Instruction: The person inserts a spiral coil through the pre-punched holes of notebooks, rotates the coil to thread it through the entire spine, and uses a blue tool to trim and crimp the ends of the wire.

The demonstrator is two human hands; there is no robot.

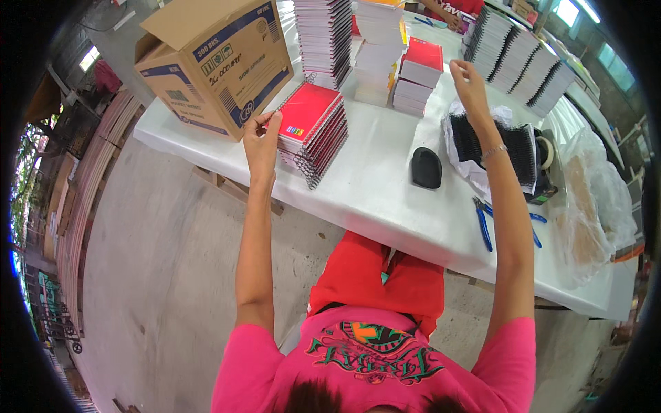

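Note:
My left hand (260, 141) is at the near left corner of a stack of spiral-bound notebooks. Its thumb and fingers are closed on the edge of the red-covered top notebook (310, 113). My right hand (469, 86) is held out over the far side of the table, its fingers curled together; whatever they hold, if anything, is too small to make out. Left of that hand stands a pile of unbound books with a red cover (423, 55) on top. Beneath my right wrist lies a bundle of black binding coils (465, 138) on white wrapping.
A cardboard box (220, 69) stands at the table's left end. Tall stacks of bound notebooks (322, 41) and pages (377, 62) rise behind. Blue-handled pliers (484, 226), a black rounded object (426, 168) and clear plastic bags (595, 199) lie nearer. Another person's hand (451, 19) shows across.

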